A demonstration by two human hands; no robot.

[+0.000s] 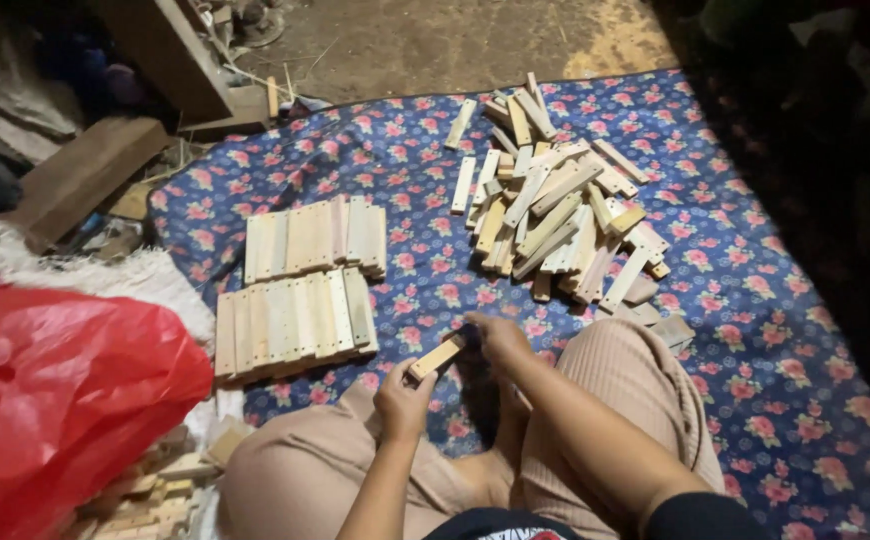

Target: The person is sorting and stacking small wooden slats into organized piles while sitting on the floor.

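We see left hand and right hand both clamped on 1 short pale wooden block, above blue floral cloth.

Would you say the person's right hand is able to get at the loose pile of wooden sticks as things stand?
Probably yes. The right hand shares a wooden stick with the left hand, and only bare floral cloth lies between it and the loose pile; it would need to let go first.

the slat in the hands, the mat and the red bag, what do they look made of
Slat, held by both the left hand and right hand: pale raw wood, matt, unpainted. Mat: probably woven cloth, blue floral print, soft creases. Bag: thin plastic, glossy and crinkled.
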